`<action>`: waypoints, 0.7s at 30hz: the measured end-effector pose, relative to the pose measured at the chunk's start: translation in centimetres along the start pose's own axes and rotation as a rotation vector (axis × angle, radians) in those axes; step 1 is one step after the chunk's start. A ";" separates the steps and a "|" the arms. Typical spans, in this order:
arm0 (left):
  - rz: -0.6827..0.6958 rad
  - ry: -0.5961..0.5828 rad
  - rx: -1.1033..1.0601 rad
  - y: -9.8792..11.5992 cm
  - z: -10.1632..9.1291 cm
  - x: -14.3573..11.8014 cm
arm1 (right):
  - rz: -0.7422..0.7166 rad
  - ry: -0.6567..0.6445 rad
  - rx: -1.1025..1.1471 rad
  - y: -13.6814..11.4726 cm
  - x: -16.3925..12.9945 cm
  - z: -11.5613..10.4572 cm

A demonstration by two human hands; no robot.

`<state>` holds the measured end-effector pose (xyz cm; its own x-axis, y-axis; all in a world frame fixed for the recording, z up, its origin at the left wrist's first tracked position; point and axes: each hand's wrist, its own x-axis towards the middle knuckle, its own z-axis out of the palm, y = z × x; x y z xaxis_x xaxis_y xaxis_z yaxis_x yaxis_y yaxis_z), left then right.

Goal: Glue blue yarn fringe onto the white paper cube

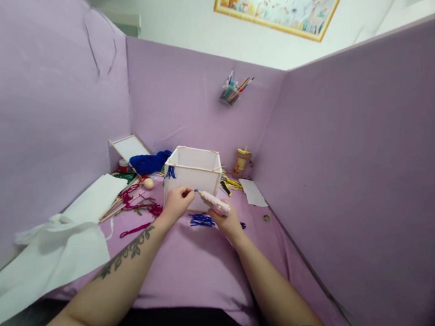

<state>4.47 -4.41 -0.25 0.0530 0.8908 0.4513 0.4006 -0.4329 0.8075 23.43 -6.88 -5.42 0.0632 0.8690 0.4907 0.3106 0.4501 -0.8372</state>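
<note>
In my right hand point(230, 221) is a pale pink glue gun point(214, 203), its nozzle pointing up and left. The fingertips of my left hand point(178, 203) pinch a short piece of blue yarn point(196, 190), and the nozzle tip is at or very close to it. Just behind both hands stands an open-topped white box point(193, 177) edged with thin wooden sticks. Several blue yarn strands point(171, 172) hang at its front upper left corner. Cut blue yarn pieces point(201, 220) lie on the purple cloth below the hands.
To the left are a blue yarn bundle point(148, 163), crimson yarn point(152, 207), wooden sticks point(116, 211) and white fabric point(61, 239). Yellow-handled pliers point(231, 183), a brown and yellow mug-shaped object point(242, 162) and white paper point(253, 193) sit at right. Purple panels point(194, 91) enclose three sides.
</note>
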 end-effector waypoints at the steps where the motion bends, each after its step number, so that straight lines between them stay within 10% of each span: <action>1: -0.002 -0.004 -0.007 0.0 0.0 0.0 | 0.000 0.001 0.002 0.0 0.0 0.0; 21: 0.020 -0.011 -0.013 -0.6 -0.2 0.4 | 0.206 0.315 0.342 -1.1 1.0 -1.4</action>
<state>4.12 -3.87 -0.47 0.0708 0.8835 0.4630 0.3872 -0.4521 0.8035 24.51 -6.79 -3.63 0.3895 0.8667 0.3118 -0.0632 0.3629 -0.9297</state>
